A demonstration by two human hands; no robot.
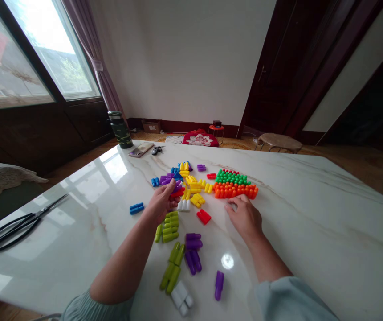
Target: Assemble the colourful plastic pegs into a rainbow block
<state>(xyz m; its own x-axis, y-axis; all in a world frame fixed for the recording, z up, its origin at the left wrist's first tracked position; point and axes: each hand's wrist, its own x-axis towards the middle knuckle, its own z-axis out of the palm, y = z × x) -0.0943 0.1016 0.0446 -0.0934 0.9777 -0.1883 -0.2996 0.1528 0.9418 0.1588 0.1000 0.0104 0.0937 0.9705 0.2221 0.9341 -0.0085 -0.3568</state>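
While the left hand (160,203) grips rounded red plastic (178,192), the right hand (246,217) curves loosely.

Plain pale wall (185,58) seen at back, edged low by dark red baseboard (174,125). Dark-framed window (66,49) set at left, bright daylight let in; purple curtain (106,87) gathered beside it by a tieback. Dark reddish door (281,67) fitted at right. Floor (355,176) finished in brown wood tones. Round-topped stool (278,141) placed near door; small red stool (216,128) topped by dark box (217,123). Cardboard box (151,126) set by baseboard. White veined tabletop (311,214) streaked with window reflections. Lace-edged white cover (2,171) draped at far left.
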